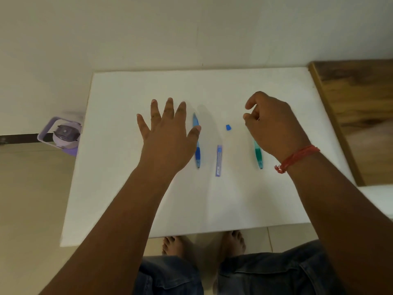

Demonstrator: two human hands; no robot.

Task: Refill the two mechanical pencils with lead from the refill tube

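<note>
A blue mechanical pencil (197,154) lies lengthwise on the white table (119,188), left of centre. My left hand (168,135) hovers flat over its left side, fingers spread, holding nothing; the thumb crosses the pencil. A purple-blue lead refill tube (219,160) lies in the middle. A small blue cap (228,127) rests beyond it. A green mechanical pencil (258,155) lies to the right, its far half hidden under my right hand (274,126). That hand's fingers are curled loosely above the table, and whether they pinch anything I cannot make out.
A wooden surface (359,99) adjoins the table on the right. On the floor to the left stands a purple bottle with a handle (63,135). My bare feet and denim-clad knees show below the table's near edge. A red thread circles my right wrist.
</note>
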